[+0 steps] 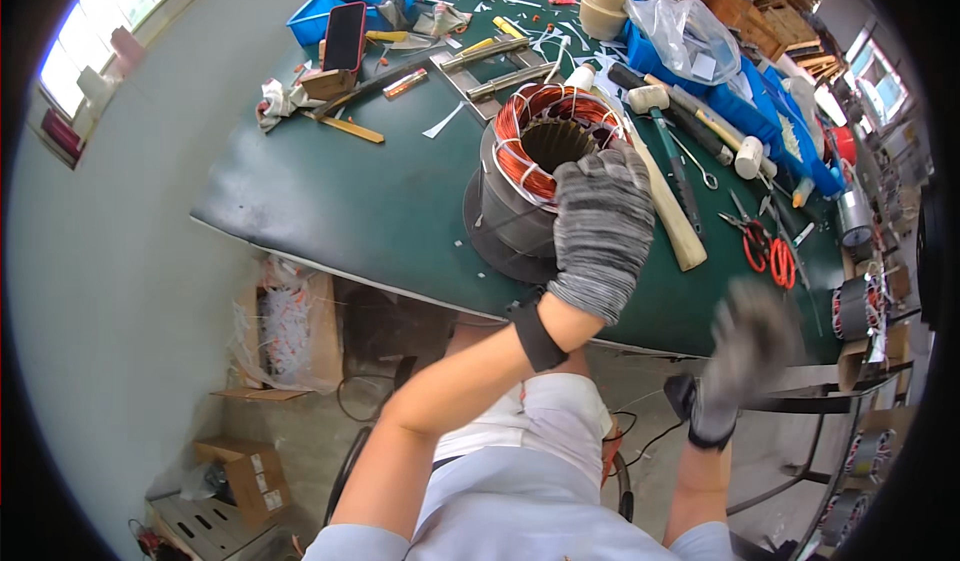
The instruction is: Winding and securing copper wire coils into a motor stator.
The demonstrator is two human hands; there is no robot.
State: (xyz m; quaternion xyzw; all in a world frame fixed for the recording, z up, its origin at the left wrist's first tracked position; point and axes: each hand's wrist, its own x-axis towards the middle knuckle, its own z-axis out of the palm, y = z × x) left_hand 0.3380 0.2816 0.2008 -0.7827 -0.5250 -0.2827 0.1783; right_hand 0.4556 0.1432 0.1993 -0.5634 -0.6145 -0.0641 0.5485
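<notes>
A motor stator (515,216) with orange-red copper windings (512,156) stands upright on a round dark base on the green table. White cord laces the winding ring, and a loose white loop rises at its far right side. My left hand (603,216), in a grey striped knit glove, lies over the ring's near right side with its fingers curled in against the winding. What the fingertips grip is mostly hidden. Off the table's front edge, to the right, is my right hand (752,346), also gloved. Motion smears its fingers, and nothing distinct shows in it.
Right of the stator lie a pale wooden stick (665,201), a white-headed mallet (672,141), red-handled scissors (780,261) and pliers (752,243). Blue bins (790,126) stand behind them. A phone (345,36) and metal bars (500,66) lie farther left.
</notes>
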